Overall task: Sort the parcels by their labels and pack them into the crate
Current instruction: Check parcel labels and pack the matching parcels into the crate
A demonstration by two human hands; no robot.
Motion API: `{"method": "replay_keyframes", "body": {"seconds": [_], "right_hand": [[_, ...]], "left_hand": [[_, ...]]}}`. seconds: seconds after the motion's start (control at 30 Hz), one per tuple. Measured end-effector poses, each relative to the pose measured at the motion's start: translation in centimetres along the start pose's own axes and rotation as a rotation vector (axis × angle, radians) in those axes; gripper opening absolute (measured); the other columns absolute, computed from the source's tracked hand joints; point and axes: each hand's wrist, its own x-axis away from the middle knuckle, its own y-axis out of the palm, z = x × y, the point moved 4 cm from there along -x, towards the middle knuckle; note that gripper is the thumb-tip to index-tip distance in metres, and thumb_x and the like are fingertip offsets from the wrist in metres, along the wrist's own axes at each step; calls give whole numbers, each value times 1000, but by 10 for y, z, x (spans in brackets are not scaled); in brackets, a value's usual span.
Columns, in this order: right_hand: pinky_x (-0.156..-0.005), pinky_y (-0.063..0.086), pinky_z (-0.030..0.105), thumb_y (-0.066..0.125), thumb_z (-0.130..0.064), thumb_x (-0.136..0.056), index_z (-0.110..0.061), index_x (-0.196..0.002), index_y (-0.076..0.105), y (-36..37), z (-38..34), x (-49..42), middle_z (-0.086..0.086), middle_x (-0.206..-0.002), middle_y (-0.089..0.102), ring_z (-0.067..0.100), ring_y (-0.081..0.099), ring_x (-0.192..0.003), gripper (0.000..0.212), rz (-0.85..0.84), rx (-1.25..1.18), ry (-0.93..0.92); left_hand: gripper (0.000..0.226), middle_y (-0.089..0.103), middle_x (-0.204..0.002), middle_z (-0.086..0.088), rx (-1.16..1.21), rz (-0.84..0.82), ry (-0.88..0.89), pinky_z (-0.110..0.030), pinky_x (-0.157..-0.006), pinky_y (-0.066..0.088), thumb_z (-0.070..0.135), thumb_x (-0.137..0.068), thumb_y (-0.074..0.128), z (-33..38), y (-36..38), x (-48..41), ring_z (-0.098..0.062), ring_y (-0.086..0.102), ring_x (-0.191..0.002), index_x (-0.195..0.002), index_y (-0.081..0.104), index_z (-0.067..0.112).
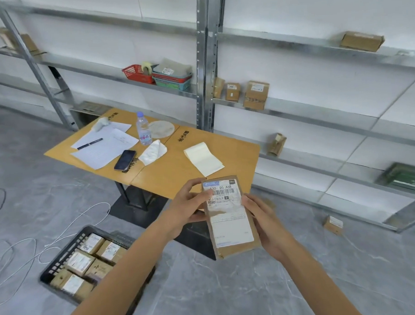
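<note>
Beside the parcel-filled crate [63,254], both hands [187,206] [264,221] clasp a labelled parcel [230,216].

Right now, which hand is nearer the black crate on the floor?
Left. The left hand grips the held parcel on the side facing the black crate, down to its left. The right hand holds the parcel's far side, farther away.

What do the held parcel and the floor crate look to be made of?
Parcel: brown cardboard, matte, under a white paper label and apparently glossy clear tape. Crate: probably black moulded plastic, judging by its slotted walls.
</note>
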Motion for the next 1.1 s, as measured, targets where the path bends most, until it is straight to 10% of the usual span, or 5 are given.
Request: {"method": "replay_keyframes", "body": {"seconds": [0.37, 0.57, 1.1], "right_hand": [[-70, 58, 33, 70, -35, -77, -13, -119, 54, 216, 63, -9, 11, -103, 66, 21, 71, -81, 50, -44, -40, 71], [-71, 52, 29, 60, -34, -90, -11, -113, 54, 295, 100, -27, 8, -102, 66, 17, 64, -78, 33, 130, -85, 85], [-76, 54, 33, 59, -25, -92, -19, -121, 55, 364, 136, -144, -2, -110, 67, 14, 65, -99, 29, 160, 39, 184]], "left_hand": [[31, 66, -99, -12, 168, 231, 28, -37, -69, 60, 18, -84, 69, -14, -264, 58, -24, 69, -82, -104, 45, 20], [31, 60, -116, -8, -162, 195, -103, -43, -92, 53, 36, -82, 69, -19, -362, 77, -20, 60, -108, -97, 49, 16], [42, 62, -111, -6, -651, 40, -309, -40, -96, 50, 40, -79, 71, -38, -476, -26, -22, 61, -104, -109, 53, 17]]}}
